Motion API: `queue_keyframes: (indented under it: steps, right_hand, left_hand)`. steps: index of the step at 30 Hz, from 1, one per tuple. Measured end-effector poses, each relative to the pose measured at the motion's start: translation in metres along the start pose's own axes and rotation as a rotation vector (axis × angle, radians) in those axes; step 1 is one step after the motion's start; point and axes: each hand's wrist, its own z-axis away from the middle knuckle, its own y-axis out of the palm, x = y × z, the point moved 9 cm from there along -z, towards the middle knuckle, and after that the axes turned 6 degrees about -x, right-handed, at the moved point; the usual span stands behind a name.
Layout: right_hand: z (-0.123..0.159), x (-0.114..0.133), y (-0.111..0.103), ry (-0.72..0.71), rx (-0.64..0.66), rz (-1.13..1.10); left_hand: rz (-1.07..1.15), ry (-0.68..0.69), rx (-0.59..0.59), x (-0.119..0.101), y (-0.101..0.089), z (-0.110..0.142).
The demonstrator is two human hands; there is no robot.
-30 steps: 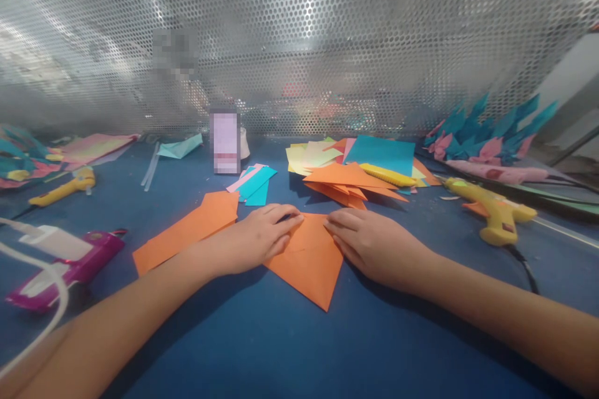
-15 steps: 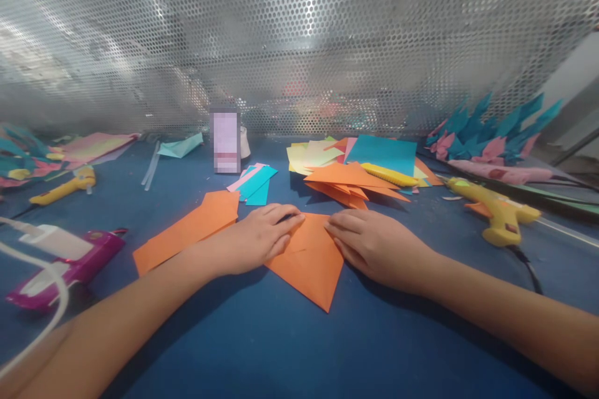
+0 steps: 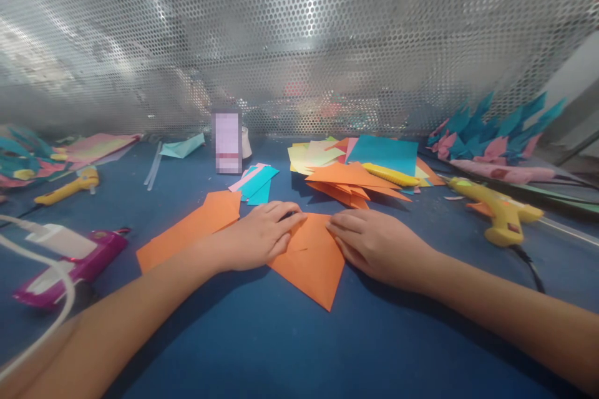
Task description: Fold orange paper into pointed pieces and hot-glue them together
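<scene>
A folded sheet of orange paper (image 3: 316,262) lies on the blue table, one pointed corner toward me. My left hand (image 3: 262,234) presses on its left side, fingers closed along the upper left edge. On the opposite side, my right hand (image 3: 374,243) has its fingers together on the upper right edge. The undersides of both hands and the paper's edges beneath them are hidden. More orange paper (image 3: 196,227) lies beside my left forearm. Beyond my hands sits a loose pile of folded orange pieces (image 3: 350,177), with a yellow utility knife (image 3: 390,174) on top.
At right lie a yellow glue gun (image 3: 500,209) and blue-pink paper leaves (image 3: 500,131). At left are another yellow glue gun (image 3: 70,186) and a purple power strip (image 3: 98,255) with a white plug. A phone (image 3: 227,143) stands before the perforated metal panel (image 3: 281,31).
Both hands stay on the orange paper with hardly any movement. The whole view has shifted very slightly.
</scene>
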Motion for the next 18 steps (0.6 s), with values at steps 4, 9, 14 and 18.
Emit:
queue_keyframes:
  steps: [4, 9, 14, 18]
  right_hand:
    - [0.0005, 0.0, 0.002, -0.006, 0.015, 0.0]
    - [0.001, -0.0003, 0.0029, -0.001, 0.024, 0.001]
    - [0.0005, -0.0002, 0.0028, 0.0, 0.039, 0.008]
    - [0.0001, 0.0006, 0.0039, -0.012, 0.063, 0.023]
  left_hand:
    - [-0.023, -0.01, 0.009, 0.0012, 0.0002, -0.0005]
    - [-0.042, -0.017, 0.011, 0.0022, -0.001, -0.001]
    - [-0.073, -0.023, -0.019, 0.0025, -0.0022, -0.0006]
    - [-0.118, -0.046, -0.03, 0.004, -0.0002, -0.0001]
